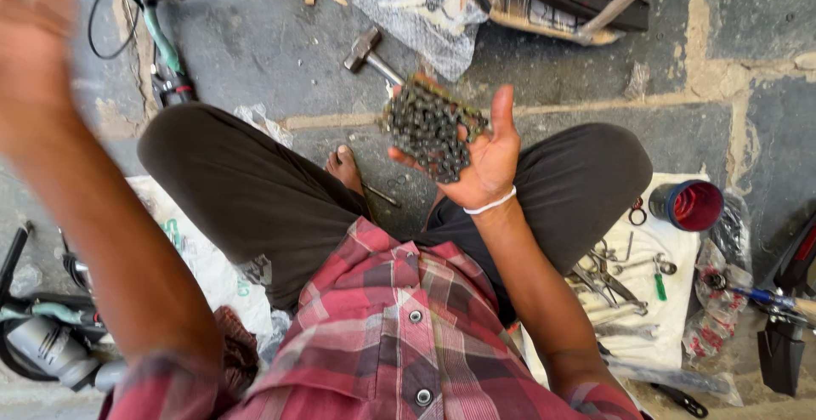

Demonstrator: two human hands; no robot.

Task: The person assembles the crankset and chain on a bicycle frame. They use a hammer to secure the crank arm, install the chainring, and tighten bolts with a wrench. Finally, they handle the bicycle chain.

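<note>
My right hand [484,161] is held palm up above my crossed legs, with a bunched, dark, greasy bicycle chain [427,125] resting in the palm and on the fingers. A white band circles that wrist. My left hand [32,42] is raised at the upper left, blurred by motion, with nothing visible in it. I sit cross-legged on a stone floor in dark trousers and a red plaid shirt, one bare foot [344,169] showing between my knees.
A hammer [367,53] lies on the floor ahead. A white cloth [671,318] at the right carries wrenches, pliers, a green-handled screwdriver and a red cup [690,205]. Bicycle parts lie at the left, a plastic sheet and a dark frame piece at the top.
</note>
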